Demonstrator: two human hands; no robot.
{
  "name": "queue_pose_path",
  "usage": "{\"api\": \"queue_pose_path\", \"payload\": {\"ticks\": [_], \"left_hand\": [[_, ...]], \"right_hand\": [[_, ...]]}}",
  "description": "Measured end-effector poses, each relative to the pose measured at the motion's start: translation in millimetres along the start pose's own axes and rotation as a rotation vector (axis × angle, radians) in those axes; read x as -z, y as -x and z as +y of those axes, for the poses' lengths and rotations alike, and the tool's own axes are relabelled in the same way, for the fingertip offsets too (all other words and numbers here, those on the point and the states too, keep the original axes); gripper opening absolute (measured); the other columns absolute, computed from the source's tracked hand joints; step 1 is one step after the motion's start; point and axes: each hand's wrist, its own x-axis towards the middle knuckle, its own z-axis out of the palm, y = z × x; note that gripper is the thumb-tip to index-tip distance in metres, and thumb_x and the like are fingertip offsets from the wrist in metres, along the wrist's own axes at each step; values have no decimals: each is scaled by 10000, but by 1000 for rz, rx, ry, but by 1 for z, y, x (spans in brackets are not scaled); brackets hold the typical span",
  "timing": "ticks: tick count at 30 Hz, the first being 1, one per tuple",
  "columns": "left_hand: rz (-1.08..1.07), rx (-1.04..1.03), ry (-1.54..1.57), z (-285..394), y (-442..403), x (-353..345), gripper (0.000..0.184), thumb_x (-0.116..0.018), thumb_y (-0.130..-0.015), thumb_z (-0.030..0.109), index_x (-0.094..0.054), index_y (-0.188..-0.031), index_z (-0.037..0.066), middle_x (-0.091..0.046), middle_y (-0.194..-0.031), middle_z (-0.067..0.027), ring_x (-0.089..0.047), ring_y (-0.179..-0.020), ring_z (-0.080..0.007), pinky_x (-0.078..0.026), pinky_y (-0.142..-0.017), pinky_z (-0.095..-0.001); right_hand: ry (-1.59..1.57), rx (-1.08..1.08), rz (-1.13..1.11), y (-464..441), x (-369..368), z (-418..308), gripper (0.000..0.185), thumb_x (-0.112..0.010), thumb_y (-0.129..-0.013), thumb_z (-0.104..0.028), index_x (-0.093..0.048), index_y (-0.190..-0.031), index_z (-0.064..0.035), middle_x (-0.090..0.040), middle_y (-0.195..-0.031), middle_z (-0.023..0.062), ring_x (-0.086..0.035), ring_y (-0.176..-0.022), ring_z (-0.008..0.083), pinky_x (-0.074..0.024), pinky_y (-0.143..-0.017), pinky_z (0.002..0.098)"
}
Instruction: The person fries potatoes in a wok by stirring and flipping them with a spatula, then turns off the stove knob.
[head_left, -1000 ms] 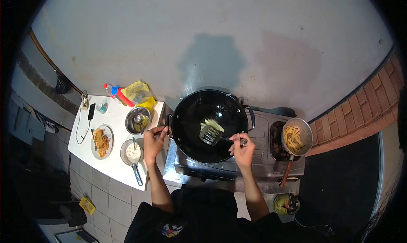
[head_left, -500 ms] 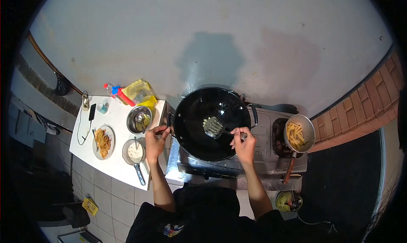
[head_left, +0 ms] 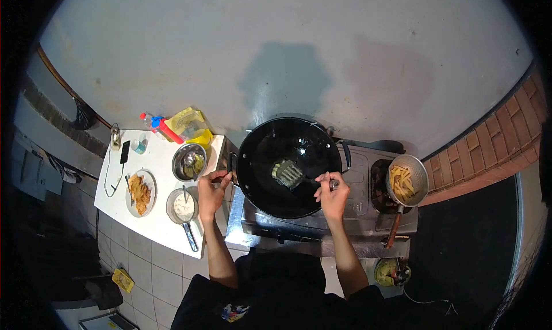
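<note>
A large black wok (head_left: 259,197) sits on the stove. My left hand (head_left: 212,193) pinches the wok's left handle (head_left: 231,163) between its fingertips. My right hand (head_left: 333,196) is closed around the dark handle of a slotted spatula (head_left: 289,173). The spatula's metal head lies low in the wok, against a small pale clump of food (head_left: 277,169). What the clump is, I cannot make out.
On the right burner stands a small saucepan (head_left: 424,174) of fries. The white table (head_left: 164,226) at left holds a plate of fried food (head_left: 150,180), a metal bowl (head_left: 178,157), a pot of white batter (head_left: 184,206), bottles and a phone (head_left: 125,152).
The spatula head has shifted slightly left and down in the wok, now covering more of the pale clump. My left hand stays at the handle.
</note>
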Motion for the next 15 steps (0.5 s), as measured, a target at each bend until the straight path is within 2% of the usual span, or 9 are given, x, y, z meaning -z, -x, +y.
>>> {"api": "queue_pose_path", "payload": {"ticks": [6,9,15], "left_hand": [[6,-21,-26,3,0,2,254,-750,-821,123,-705,-970,-77,-713,-785,-162,-657,-684,-171,-503,-670,-302],[12,-27,-21,3,0,1,249,-749,-822,122,-706,-964,-78,-712,-780,-158,-653,-680,-169,-502,-667,-302],[24,-19,-9,10,3,1,245,-751,-825,127,-706,-950,-79,-709,-770,-150,-643,-675,-160,-498,-660,-299]], "right_hand": [[34,22,-59,-1,2,5,221,-520,-997,-125,-530,-828,17,-659,-788,96,-533,-446,84,-387,-369,222],[-12,3,7,-1,2,3,221,-518,-998,-126,-530,-826,13,-660,-782,98,-527,-440,84,-378,-367,225],[58,50,-76,-1,4,4,229,-515,-996,-115,-531,-807,13,-663,-763,91,-519,-429,80,-373,-365,225]]}}
